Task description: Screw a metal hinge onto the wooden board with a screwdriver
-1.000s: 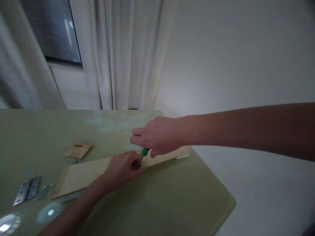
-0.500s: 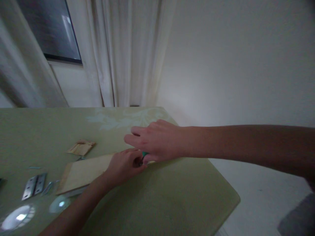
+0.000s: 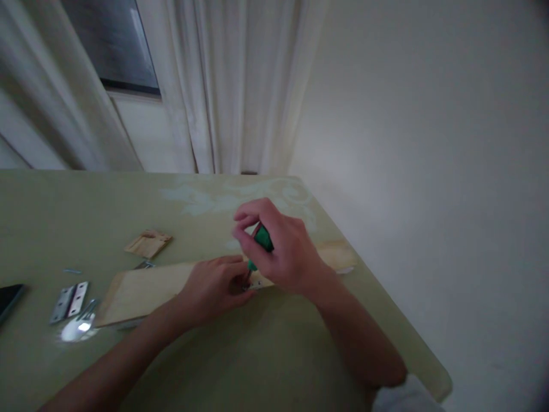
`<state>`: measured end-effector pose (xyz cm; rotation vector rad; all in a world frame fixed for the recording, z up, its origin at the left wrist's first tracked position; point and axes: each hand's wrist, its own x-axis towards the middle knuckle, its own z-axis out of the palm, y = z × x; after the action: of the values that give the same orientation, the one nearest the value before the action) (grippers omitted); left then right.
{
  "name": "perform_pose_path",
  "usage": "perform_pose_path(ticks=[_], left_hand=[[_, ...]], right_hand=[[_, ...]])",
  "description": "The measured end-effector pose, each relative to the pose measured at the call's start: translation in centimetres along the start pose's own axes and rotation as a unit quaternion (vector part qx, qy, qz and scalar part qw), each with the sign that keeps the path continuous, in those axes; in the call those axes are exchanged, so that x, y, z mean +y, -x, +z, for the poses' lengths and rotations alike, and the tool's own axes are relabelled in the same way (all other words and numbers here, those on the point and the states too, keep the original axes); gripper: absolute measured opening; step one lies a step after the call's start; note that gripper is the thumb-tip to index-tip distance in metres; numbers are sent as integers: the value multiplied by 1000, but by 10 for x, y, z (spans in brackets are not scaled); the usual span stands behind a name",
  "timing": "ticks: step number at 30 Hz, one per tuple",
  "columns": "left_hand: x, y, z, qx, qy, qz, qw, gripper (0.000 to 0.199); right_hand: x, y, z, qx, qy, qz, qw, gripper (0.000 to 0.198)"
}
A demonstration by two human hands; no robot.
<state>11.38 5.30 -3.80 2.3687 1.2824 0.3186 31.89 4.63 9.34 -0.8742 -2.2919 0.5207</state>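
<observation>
My right hand (image 3: 288, 247) is wrapped round the green handle of a screwdriver (image 3: 263, 237). The tool tilts downward, its shaft reaching the fingertips of my left hand (image 3: 214, 287). That hand lies across a long pale wooden board (image 3: 150, 293), thumb and fingers curled together around the screwdriver's tip. What they pinch there is hidden. Just right of them, a small metal plate with holes (image 3: 258, 284), like a hinge leaf, shows at the board's near edge. The board continues to the right behind my right hand.
To the left lie a metal hinge (image 3: 69, 302), several screws (image 3: 88, 309) and a dark phone-like object (image 3: 10, 300). A small wooden piece (image 3: 148, 244) sits behind the board. The green-covered table (image 3: 274, 366) ends on the right near a white wall.
My right hand has turned from lying palm-down over the board to an upright grip, bringing the green handle into view. My left hand stays at the same spot on the board. The view has shifted slightly.
</observation>
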Motion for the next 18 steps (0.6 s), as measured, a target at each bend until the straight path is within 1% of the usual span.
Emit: perform_pose_path(ticks=[1, 2, 4, 5, 6, 8, 10, 11, 14, 15, 16, 18], left_hand=[[-1, 0, 2, 5, 3, 0, 1000, 18], [-2, 1, 4, 14, 6, 5, 1000, 17], [-4, 1, 7, 32, 15, 25, 999, 14], [-4, 1, 8, 38, 18, 32, 999, 13], [-5, 2, 8, 40, 18, 34, 998, 12], [-5, 3, 8, 36, 18, 22, 999, 12], [-3, 3, 6, 30, 19, 9, 999, 11], [-3, 4, 6, 29, 17, 10, 999, 11], [0, 5, 4, 40, 8, 32, 999, 11], [0, 5, 4, 50, 3, 38, 998, 12], [1, 6, 4, 59, 0, 39, 997, 12], [2, 7, 3, 67, 3, 27, 997, 14]], right_hand=[[-1, 0, 0, -11, 16, -9, 1000, 19], [-2, 1, -2, -37, 19, -24, 999, 23], [-4, 3, -9, -94, -5, -54, 994, 35], [-4, 4, -12, -109, -13, -61, 992, 37], [-3, 5, -14, -105, -1, -56, 993, 34], [0, 4, -14, -72, 70, -27, 995, 27], [2, 4, -13, -49, 123, -15, 991, 33], [3, 4, -12, -58, 116, -25, 991, 35], [4, 5, -12, -104, 2, -101, 989, 51], [5, 6, -12, -103, -14, -115, 988, 50], [6, 6, -10, -86, -2, -118, 989, 42], [8, 6, -6, -26, 79, -94, 992, 23]])
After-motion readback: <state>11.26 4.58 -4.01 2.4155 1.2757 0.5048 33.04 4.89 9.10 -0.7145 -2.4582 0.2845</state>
